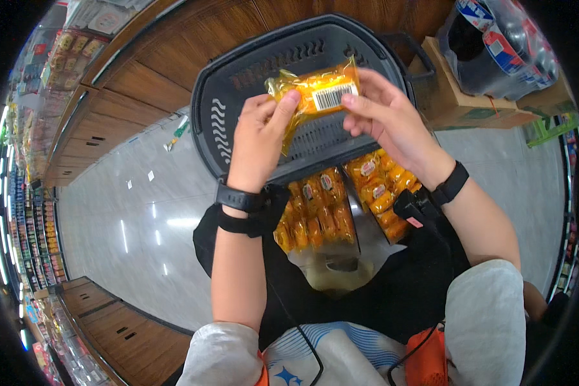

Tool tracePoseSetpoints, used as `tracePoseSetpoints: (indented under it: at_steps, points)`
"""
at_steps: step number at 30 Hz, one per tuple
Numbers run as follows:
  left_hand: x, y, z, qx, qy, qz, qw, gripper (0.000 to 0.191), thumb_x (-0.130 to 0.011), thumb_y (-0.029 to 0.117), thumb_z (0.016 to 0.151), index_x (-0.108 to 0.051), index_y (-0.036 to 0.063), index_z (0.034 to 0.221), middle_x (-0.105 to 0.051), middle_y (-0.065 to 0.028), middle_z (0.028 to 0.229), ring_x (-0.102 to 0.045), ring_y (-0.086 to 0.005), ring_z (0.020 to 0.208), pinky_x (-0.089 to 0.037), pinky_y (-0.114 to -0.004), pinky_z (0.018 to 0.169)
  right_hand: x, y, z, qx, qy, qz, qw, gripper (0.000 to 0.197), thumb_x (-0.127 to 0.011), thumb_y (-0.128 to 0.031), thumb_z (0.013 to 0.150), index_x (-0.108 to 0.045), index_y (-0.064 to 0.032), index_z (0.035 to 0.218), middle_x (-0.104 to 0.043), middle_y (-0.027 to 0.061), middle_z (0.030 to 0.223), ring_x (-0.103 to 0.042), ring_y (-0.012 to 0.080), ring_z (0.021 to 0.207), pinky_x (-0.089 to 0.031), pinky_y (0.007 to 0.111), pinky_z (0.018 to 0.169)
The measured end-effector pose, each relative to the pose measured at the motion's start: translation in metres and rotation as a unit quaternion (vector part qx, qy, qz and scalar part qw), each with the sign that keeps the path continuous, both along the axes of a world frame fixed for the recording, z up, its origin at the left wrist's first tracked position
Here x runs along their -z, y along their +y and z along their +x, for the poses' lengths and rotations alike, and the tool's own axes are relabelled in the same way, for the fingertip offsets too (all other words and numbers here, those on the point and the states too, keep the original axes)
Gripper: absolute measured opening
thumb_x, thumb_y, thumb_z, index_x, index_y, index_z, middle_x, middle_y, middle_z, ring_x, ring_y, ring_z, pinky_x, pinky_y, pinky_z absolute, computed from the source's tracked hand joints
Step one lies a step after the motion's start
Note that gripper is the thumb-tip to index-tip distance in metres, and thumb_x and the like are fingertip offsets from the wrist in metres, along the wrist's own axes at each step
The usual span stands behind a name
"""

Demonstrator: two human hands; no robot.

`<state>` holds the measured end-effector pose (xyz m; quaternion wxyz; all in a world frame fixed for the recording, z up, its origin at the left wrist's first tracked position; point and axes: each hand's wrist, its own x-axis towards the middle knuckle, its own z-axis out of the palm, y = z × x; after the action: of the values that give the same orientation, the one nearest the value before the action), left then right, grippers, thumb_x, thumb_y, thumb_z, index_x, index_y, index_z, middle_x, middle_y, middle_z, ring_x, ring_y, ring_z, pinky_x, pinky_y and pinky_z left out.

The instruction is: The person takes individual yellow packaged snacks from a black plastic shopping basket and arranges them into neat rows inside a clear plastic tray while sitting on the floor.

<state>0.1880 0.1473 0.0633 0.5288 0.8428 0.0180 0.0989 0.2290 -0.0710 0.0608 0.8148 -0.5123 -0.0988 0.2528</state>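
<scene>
Between my two hands is a clear, yellowish plastic packet of orange-yellow food [313, 91], with a white barcode label facing up. My left hand [263, 130] grips its left end, thumb on top. The right end is pinched by my right hand [383, 111], its thumb at the label's edge. Directly beneath the packet stands a dark grey plastic shopping basket [211, 87] with slotted walls. Closer to my body are two trays of similar wrapped packets, a left one [316, 207] and a right one [383, 188]. My forearms and dark-clad legs partly surround them.
Brown wooden shelf units [164, 62] run behind the basket and at lower left [120, 328]. Cardboard boxes [468, 103] at right carry shrink-wrapped bottles [506, 53]. A green plastic stand [550, 130] is beyond them. Paper scraps [150, 175] and a wrapper [177, 132] lie on the grey floor [125, 217].
</scene>
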Motion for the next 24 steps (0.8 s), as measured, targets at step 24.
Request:
tracePoseSetpoints:
  at_steps: [24]
  points:
    - [-0.013,0.015,-0.010,0.188,0.169,0.035,0.967,0.033,-0.067,0.024,0.089,-0.068,-0.0011,0.110,-0.065,-0.0115,0.104,-0.059,-0.0217,0.100,-0.047,-0.031,0.090,0.011,0.002,-0.001,-0.054,-0.470,-0.271,0.838,0.042,-0.075,-0.027,0.086,-0.061,-0.0045,0.119,-0.064,0.0093,0.094,-0.062,0.0196,0.081,-0.050,0.031,0.073]
